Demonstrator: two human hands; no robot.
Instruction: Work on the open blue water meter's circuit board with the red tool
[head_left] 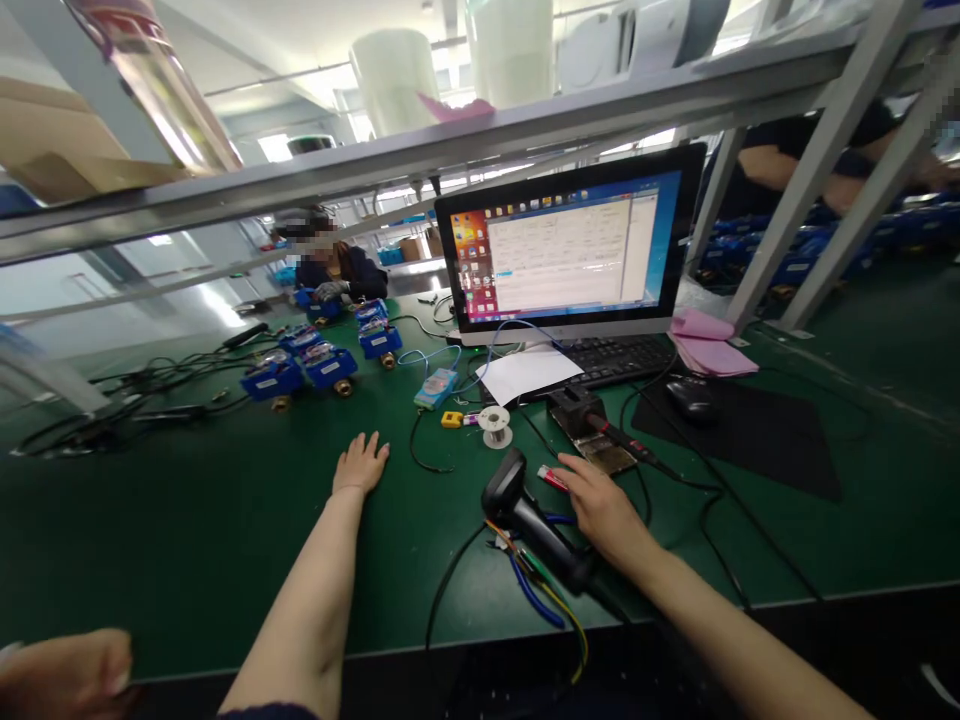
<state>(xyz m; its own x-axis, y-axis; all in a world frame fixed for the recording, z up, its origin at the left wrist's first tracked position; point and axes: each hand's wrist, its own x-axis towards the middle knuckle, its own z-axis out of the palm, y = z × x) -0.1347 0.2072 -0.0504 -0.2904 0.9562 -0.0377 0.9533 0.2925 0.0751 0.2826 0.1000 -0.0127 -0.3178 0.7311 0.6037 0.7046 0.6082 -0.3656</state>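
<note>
Barcode scanner (525, 520) lies just beside right hand (600, 505), fingers loose; left hand (360, 465) flat, empty, well apart.

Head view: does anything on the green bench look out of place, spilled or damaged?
Nothing spilled or broken. The barcode scanner lies tipped on its side over loose pliers and coloured wires near the right hand. The left hand rests flat on the bench.

Monitor (570, 250) text too small; co-worker (817, 165) half hidden
</note>
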